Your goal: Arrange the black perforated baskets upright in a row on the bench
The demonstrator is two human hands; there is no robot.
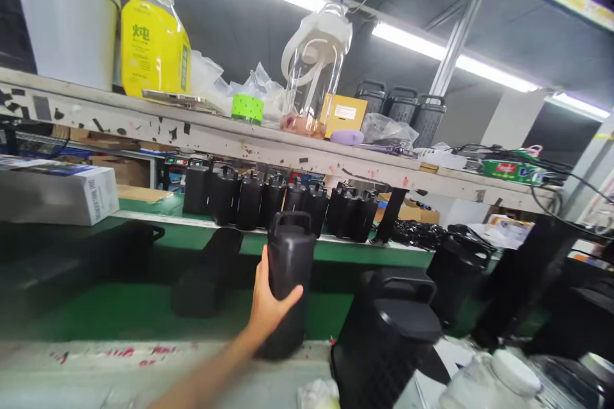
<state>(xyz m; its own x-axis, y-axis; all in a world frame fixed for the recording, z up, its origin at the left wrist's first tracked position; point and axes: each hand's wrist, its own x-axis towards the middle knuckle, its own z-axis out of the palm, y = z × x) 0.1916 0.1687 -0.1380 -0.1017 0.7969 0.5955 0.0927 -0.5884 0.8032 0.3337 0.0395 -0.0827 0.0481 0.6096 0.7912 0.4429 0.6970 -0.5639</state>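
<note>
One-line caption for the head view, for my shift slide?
A hand grips an upright black handled canister on the green bench, before a row of matching canisters.

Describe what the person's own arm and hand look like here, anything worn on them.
Only one hand shows, on a bare forearm rising from the bottom edge. No sleeve, glove, watch or ring is visible on it. Motion blur softens the forearm, and which hand it is cannot be told. No other hand is in view.
</note>
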